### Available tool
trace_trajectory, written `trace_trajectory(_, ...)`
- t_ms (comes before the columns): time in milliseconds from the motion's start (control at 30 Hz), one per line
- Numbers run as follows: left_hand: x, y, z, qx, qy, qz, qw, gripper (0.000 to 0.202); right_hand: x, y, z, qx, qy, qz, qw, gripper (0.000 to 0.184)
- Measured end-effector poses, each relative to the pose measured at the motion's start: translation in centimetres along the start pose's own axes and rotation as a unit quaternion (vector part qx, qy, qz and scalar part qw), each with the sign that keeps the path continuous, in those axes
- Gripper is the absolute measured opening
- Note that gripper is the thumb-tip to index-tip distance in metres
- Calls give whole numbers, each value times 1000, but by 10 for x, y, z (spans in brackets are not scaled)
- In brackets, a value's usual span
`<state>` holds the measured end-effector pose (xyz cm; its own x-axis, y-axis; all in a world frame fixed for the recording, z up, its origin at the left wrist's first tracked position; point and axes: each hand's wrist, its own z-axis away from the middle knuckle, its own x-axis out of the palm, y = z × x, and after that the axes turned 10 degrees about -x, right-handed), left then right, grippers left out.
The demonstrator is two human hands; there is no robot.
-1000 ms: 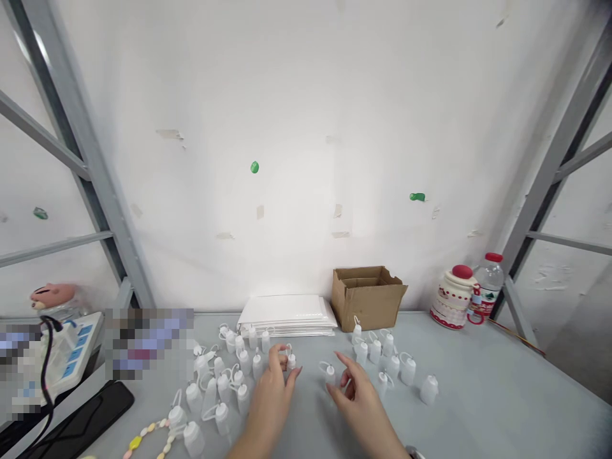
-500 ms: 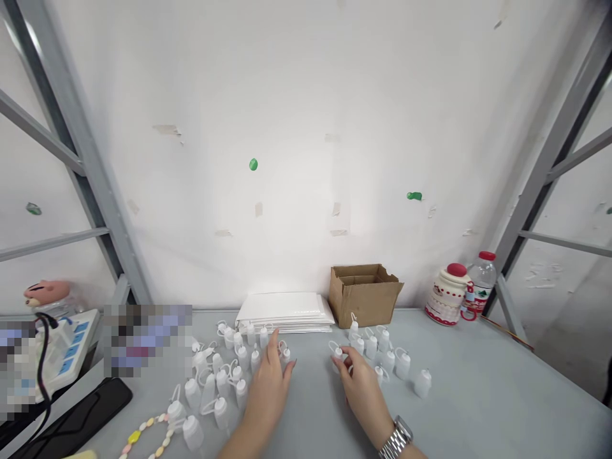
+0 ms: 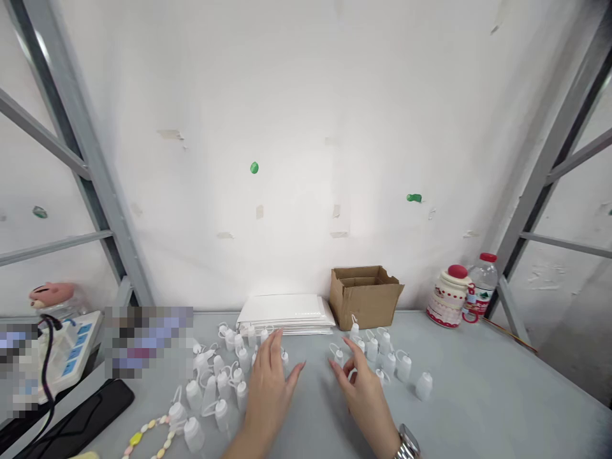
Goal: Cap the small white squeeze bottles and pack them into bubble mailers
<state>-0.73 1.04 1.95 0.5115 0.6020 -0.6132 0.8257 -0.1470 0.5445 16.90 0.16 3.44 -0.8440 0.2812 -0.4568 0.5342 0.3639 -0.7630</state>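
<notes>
My left hand hovers at the right edge of a crowd of small white plastic bottles, its thumb spread away from the fingers and nothing in it. One bottle stands just behind that hand, partly covered. My right hand, with a metal watch on the wrist, is also empty, thumb and index finger apart. Close to its fingertips a small bottle with a looped cap strap stands upright. Several more bottles stand behind and to the right of this hand, some partly hidden by it.
A stack of white sheets and an open cardboard box sit against the wall. To the right are a decorated jar and a clear red-capped bottle. A bead bracelet, phone and power strip lie left.
My right thumb and index finger have parted from the small bottle, which stays standing. My left thumb has spread wider and its hand has shifted slightly right.
</notes>
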Motion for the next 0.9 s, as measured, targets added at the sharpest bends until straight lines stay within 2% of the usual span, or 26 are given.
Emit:
trace_trajectory(100, -7, 7, -3, 78, 71, -49, 993, 59, -4, -9, 4, -34, 10, 20, 999, 50)
trace_trajectory(167, -14, 11, -15, 78, 55, -69, 993, 50, -5, -11, 5, -52, 20, 17, 998, 49)
trace_trajectory(200, -18, 13, -25, 54, 25, -89, 994, 42, -6, -11, 5, -61, 22, 13, 998, 49)
trace_trajectory(267, -24, 13, -49, -15, -101, -165, 981, 37, -6, -9, 6, -78, 26, 8, 997, 47)
trace_trajectory(300, -26, 13, -62, -19, -135, -176, 975, 35, -5, -8, 6, -88, 28, 6, 996, 47)
trace_trajectory(400, -21, 10, -98, 0, -198, -199, 960, 28, -3, -5, 8, -111, 39, 2, 993, 46)
trace_trajectory(500, -5, 11, -120, 24, -253, -225, 941, 32, 0, -5, 12, -126, 46, 2, 991, 46)
trace_trajectory(600, 10, 13, -127, 37, -281, -242, 928, 33, 2, -6, 14, -139, 44, 0, 989, 47)
trace_trajectory(700, 17, 13, -126, 41, -297, -247, 922, 33, 3, -5, 13, -142, 43, -4, 989, 49)
trace_trajectory(900, 10, 7, -125, 20, -314, -195, 929, 31, 1, -6, 11, -137, 41, -6, 990, 48)
